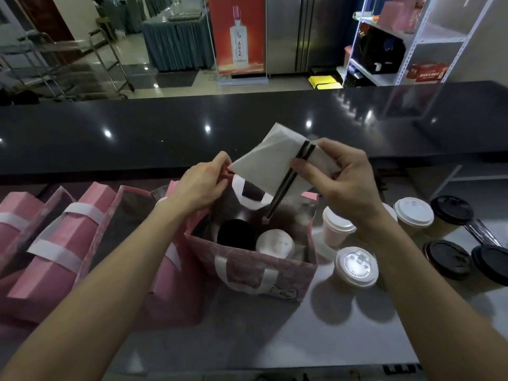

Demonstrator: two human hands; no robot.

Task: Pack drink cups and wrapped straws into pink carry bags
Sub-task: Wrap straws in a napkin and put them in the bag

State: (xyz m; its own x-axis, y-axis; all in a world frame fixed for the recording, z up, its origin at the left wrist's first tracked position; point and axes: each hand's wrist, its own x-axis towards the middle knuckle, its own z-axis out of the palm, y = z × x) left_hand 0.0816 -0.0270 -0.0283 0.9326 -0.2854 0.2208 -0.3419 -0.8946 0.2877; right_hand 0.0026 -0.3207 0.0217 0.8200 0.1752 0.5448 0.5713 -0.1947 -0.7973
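An open pink carry bag (255, 273) stands on the counter in front of me. Inside it sit a black-lidded cup (235, 234) and a white-lidded cup (275, 242). My left hand (200, 185) pinches the bag's far rim at its left corner. Just above the bag's mouth, my right hand (341, 174) grips a white napkin (272, 158) together with two black wrapped straws (288, 180). The straws' lower ends dip into the bag.
Several folded pink bags (55, 237) with white handles lie to the left. White-lidded cups (356, 266) and black-lidded cups (446, 259) stand to the right of the bag. A raised dark countertop (247, 116) runs across behind. A white shelf rack (398, 39) stands at the back right.
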